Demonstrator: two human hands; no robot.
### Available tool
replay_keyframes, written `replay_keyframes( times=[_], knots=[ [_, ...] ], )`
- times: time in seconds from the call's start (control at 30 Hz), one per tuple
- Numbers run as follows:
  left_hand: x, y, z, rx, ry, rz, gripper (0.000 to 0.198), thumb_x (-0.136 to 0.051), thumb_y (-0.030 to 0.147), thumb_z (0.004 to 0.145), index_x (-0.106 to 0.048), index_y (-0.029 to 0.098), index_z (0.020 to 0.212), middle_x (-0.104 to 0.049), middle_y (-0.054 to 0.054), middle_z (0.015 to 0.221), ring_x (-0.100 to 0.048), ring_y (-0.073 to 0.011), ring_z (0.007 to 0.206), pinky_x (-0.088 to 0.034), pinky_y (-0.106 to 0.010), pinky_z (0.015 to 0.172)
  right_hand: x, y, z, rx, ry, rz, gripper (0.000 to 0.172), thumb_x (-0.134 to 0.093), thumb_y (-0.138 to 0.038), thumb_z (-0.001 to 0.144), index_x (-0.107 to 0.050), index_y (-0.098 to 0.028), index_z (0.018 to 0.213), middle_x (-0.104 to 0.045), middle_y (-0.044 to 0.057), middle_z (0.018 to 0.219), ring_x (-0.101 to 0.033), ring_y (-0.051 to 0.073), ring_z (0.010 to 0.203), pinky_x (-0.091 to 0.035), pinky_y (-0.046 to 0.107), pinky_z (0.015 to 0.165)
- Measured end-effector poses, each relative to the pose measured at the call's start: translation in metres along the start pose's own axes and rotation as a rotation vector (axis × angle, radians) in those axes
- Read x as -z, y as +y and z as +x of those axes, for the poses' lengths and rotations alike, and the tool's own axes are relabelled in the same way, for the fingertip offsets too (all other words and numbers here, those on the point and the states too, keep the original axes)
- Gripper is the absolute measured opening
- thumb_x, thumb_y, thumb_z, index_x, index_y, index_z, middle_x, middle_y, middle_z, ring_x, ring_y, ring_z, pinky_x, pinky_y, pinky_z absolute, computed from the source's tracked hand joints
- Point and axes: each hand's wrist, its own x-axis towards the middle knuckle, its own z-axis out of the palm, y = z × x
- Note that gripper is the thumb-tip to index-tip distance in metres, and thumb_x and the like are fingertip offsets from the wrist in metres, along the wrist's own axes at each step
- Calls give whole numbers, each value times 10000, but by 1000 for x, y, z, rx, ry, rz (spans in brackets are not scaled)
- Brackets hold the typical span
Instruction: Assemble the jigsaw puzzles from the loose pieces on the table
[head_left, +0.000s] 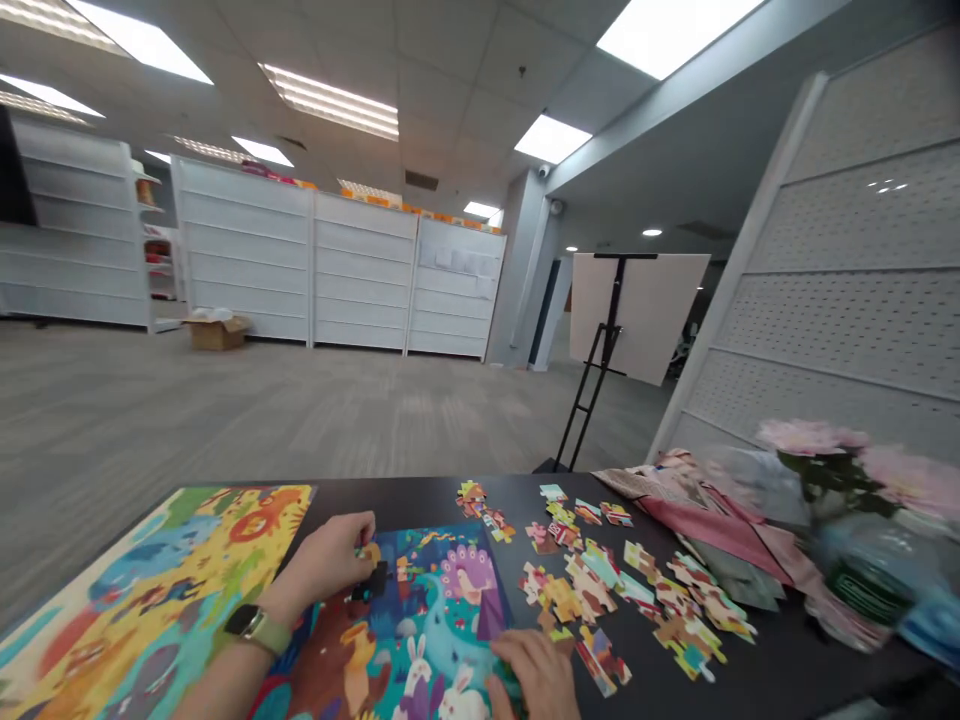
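Note:
A mostly joined jigsaw puzzle [409, 625] with a blue night scene of rabbits, a purple peacock and a teal animal lies on the black table. Black shows through a gap at its upper left. Beside that gap my left hand [334, 555], wearing a watch [251, 625], has its fingers closed on a small yellowish puzzle piece [369, 552], mostly covered by the fingertips. My right hand [536, 670] rests over the puzzle's lower right edge, its fingers stretched out and holding nothing visible. Loose puzzle pieces [592, 580] lie to its right.
A colourful animal picture sheet [172, 580] covers the table's left side. On the right are a pink cloth bag [742, 520], pink flowers [817, 440] and a clear bottle [870, 580]. Past the table stand an easel board [637, 310], white shelving [360, 270] and a cardboard box [216, 332].

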Motion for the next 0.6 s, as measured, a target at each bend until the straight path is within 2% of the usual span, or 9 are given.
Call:
replay_keyframes(
  times=[0.13, 0.27, 0.37, 0.43, 0.53, 0.6],
  knots=[
    [-3, -2, 1, -31, -14, -4, 168, -598, 184, 684, -440, 242, 693, -573, 53, 670, -549, -176, 660, -270, -251, 579, -2, -2, 0, 9, 15, 26, 224, -721, -247, 816, -694, -302, 1031, -781, -6, 1000, -726, 229, 927, -532, 301, 792],
    [-2, -8, 3, -39, -3, -19, 117, -582, 216, 715, -469, 241, 730, -586, 38, 719, -562, -188, 699, -315, -256, 619, -1, -2, -1, 3, 60, 65, 239, -722, -229, 816, -688, -300, 1042, -776, -16, 1004, -718, 216, 935, -520, 291, 814],
    [1, -11, 6, -75, -7, -53, 57, -549, 290, 801, -525, 239, 799, -603, 31, 775, -588, -183, 751, -382, -250, 674, -3, 1, -1, 29, 66, 73, 266, -718, -208, 814, -679, -307, 1058, -773, -29, 1009, -718, 206, 930, -513, 284, 819],
    [1, -11, 7, -87, -6, -64, 136, -516, 368, 855, -554, 237, 854, -613, 24, 806, -599, -183, 775, -418, -251, 703, -6, 2, -1, 41, 82, 72, 249, -719, -224, 819, -677, -312, 1048, -772, -39, 991, -719, 200, 905, -510, 282, 798],
    [-2, -11, 6, -63, -27, -36, 204, -620, 389, 752, -608, 226, 875, -641, -8, 852, -624, -230, 832, -452, -303, 750, -9, 0, -1, 30, 108, 63, 170, -716, -291, 840, -676, -306, 1004, -771, -45, 954, -715, 199, 874, -499, 284, 763],
    [-5, -16, 6, -26, -8, 8, 299, -704, 374, 636, -661, 218, 887, -671, -61, 935, -632, -321, 934, -463, -387, 791, -8, -4, -1, 2, 115, 49, 124, -698, -340, 865, -675, -298, 980, -768, -42, 935, -709, 199, 870, -495, 290, 768]
  ],
)
